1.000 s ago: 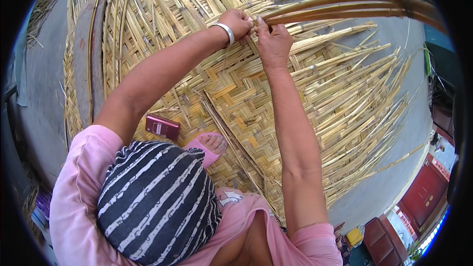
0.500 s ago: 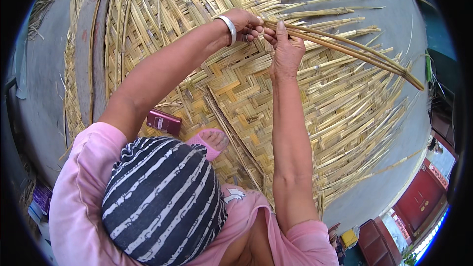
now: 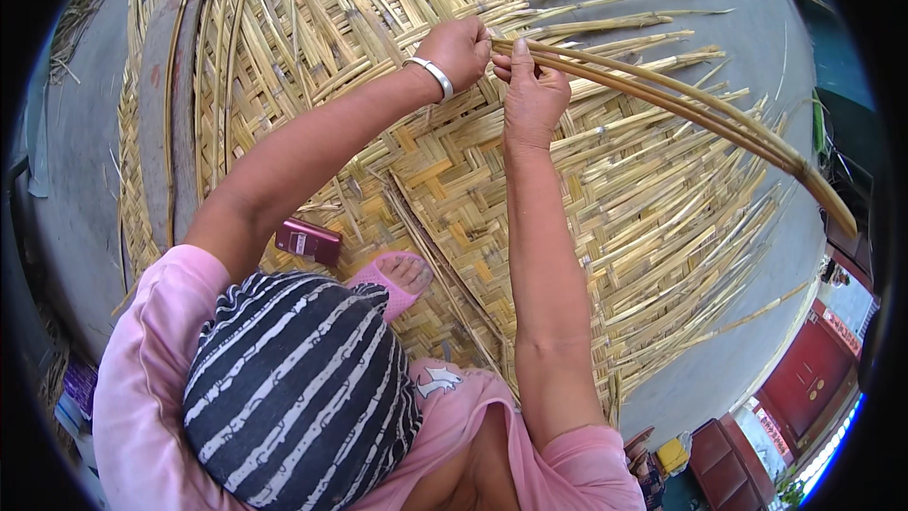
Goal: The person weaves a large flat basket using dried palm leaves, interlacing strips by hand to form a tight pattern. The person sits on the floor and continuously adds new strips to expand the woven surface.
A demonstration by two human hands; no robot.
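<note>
My left hand [image 3: 457, 52], with a silver bangle at its wrist, is closed around the near ends of long split bamboo strips [image 3: 653, 90]. Just to its right, my right hand [image 3: 535, 99] pinches the same strips, thumb on top. They run off to the right, bend downward, and come close together at the far end. Beneath both hands spreads a large woven bamboo mat [image 3: 454, 180], with loose unwoven strip ends fanning out along its far and right sides. What the left fingers press on inside the fist is hidden.
A curved wooden plank [image 3: 156, 132] and several long strips lie on the mat at left. A maroon phone-like case [image 3: 309, 242] sits beside my pink slipper [image 3: 402, 279]. Loose strips [image 3: 440, 255] lie mid-mat. Grey floor [image 3: 71, 227] surrounds it; a red door [image 3: 802, 374] stands at right.
My left hand has closed more tightly, from spread fingers to a fist. The held strips' far end has swung down and to the right. Both hands have shifted slightly left.
</note>
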